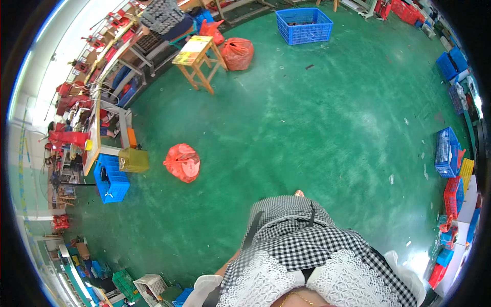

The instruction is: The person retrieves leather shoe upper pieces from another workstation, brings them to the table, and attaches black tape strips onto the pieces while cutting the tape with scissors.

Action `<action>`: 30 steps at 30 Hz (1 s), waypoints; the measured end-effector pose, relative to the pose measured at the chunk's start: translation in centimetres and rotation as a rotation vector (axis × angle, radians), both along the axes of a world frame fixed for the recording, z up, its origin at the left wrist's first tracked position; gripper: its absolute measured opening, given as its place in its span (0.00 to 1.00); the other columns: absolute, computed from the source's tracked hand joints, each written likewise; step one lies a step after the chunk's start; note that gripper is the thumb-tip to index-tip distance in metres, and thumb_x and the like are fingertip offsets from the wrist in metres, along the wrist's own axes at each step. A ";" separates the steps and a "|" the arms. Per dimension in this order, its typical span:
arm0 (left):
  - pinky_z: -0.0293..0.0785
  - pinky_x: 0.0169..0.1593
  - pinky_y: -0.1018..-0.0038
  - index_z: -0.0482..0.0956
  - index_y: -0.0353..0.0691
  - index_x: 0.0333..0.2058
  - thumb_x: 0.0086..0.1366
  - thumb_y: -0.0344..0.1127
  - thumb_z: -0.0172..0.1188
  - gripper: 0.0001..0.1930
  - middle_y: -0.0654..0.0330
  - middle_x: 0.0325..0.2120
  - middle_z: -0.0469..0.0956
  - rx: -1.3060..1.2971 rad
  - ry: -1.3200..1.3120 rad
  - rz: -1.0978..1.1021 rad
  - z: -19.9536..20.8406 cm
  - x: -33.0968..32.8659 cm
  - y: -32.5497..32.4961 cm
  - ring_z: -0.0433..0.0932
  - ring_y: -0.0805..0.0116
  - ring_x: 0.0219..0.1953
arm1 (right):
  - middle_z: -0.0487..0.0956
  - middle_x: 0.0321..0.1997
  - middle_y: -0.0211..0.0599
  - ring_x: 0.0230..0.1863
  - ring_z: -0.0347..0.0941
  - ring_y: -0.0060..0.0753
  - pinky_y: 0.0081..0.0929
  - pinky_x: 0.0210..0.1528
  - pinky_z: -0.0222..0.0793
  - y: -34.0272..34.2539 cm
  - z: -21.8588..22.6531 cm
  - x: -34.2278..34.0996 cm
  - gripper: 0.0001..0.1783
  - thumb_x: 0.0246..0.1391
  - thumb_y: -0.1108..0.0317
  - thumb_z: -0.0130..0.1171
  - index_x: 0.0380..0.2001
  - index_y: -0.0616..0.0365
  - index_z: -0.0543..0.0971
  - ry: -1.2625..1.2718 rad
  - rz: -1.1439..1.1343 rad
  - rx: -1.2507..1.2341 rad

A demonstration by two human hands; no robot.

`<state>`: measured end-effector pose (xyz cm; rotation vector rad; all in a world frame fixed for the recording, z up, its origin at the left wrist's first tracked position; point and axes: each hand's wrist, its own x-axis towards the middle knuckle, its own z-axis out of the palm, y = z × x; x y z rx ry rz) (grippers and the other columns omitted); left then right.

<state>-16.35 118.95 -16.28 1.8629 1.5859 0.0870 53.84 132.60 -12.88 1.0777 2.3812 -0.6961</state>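
Neither of my hands shows. A small piece of my left arm (223, 269) appears beside my checked apron (286, 233), and its hand is hidden behind the cloth. On my right side only a white sleeve edge (409, 271) can be made out. The tip of one foot (299, 193) pokes out past the apron hem. Closest in front, to the left, a tied red plastic bag (183, 162) lies on the green floor (286, 128).
Left of the bag stand a blue crate (111, 179) and a yellowish box (134, 160) by a workbench (92, 140). Farther off are a wooden stool (197, 53), an orange-red bag (237, 53) and a blue basket (305, 30). Crates (447, 153) line the right side. A person (166, 20) sits far left.
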 end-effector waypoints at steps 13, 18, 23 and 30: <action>0.69 0.58 0.66 0.70 0.36 0.59 0.65 0.37 0.59 0.25 0.50 0.55 0.74 -0.541 -0.597 0.834 6.0 0.7 41.8 0.74 0.60 0.55 | 0.82 0.34 0.37 0.26 0.75 0.27 0.27 0.26 0.72 58.4 8.4 -10.6 0.10 0.54 0.74 0.59 0.41 0.60 0.79 0.797 -1.411 -0.542; 0.75 0.49 0.69 0.73 0.38 0.56 0.64 0.36 0.61 0.22 0.53 0.45 0.80 -0.254 -0.674 1.034 8.6 0.7 70.9 0.78 0.64 0.47 | 0.83 0.31 0.35 0.25 0.76 0.26 0.28 0.26 0.76 64.3 10.2 -14.2 0.08 0.54 0.71 0.64 0.37 0.62 0.83 0.458 -1.396 -0.613; 0.74 0.49 0.69 0.70 0.44 0.58 0.68 0.36 0.55 0.21 0.57 0.47 0.79 -0.319 -0.600 1.074 11.6 -0.8 94.4 0.77 0.69 0.47 | 0.85 0.40 0.26 0.38 0.81 0.28 0.25 0.40 0.76 66.3 6.8 -9.8 0.16 0.50 0.57 0.63 0.42 0.44 0.85 0.168 -0.592 -0.141; 0.77 0.39 0.70 0.73 0.41 0.57 0.61 0.36 0.62 0.24 0.58 0.42 0.82 -0.408 -0.750 1.108 8.4 2.3 110.5 0.81 0.67 0.40 | 0.85 0.37 0.27 0.38 0.81 0.29 0.30 0.41 0.76 85.6 5.3 0.0 0.13 0.51 0.56 0.61 0.39 0.44 0.85 0.203 -0.826 -0.273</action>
